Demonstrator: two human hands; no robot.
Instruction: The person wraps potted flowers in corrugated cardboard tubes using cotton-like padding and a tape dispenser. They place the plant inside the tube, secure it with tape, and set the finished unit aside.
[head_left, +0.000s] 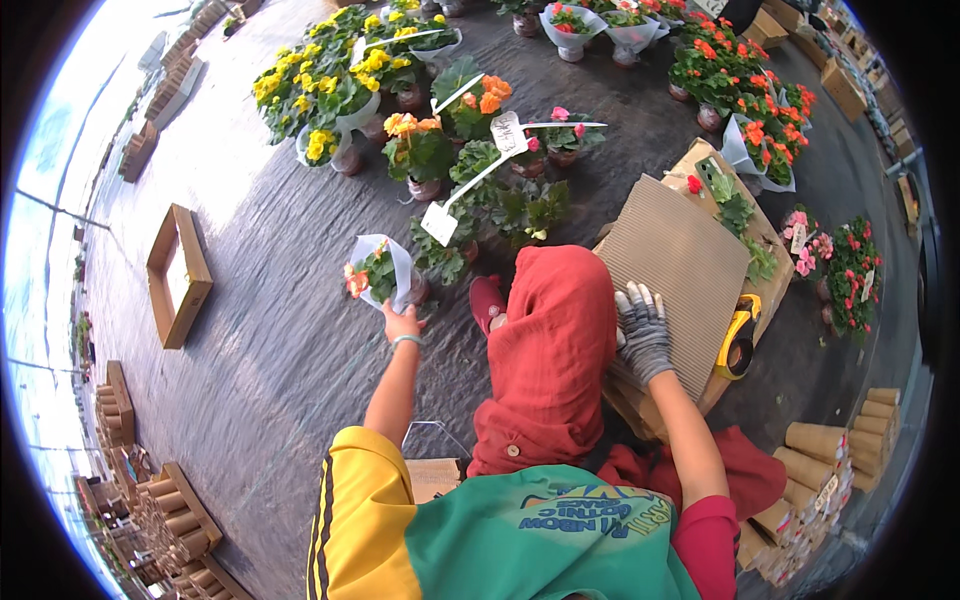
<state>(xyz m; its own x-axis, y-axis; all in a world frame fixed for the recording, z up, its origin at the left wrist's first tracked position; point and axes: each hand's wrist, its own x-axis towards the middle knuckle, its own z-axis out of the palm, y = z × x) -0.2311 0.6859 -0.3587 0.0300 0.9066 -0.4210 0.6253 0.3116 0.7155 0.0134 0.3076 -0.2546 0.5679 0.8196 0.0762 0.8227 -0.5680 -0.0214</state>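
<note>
My bare left hand (403, 324) is at the base of a potted begonia (380, 276) with orange-pink flowers, wrapped in a white sleeve. Whether its fingers close on the pot cannot be told. My right hand (643, 330), in a grey glove with pale fingertips, rests on the left edge of a sheet of corrugated cardboard (675, 262). That sheet lies on a cardboard box (776, 289). A yellow and black tape dispenser (739, 337), a phone (707, 172), cut leaves (735, 210) and a red flower (694, 184) are on the box too.
Orange begonias (420, 150) and yellow ones (322, 90) stand ahead, with white tags (508, 135) among them. Red-orange plants (772, 120) and pink ones (806, 244) are at the right. An open cardboard tray (196, 281) lies left; stacked brown pots (814, 442) are at lower right.
</note>
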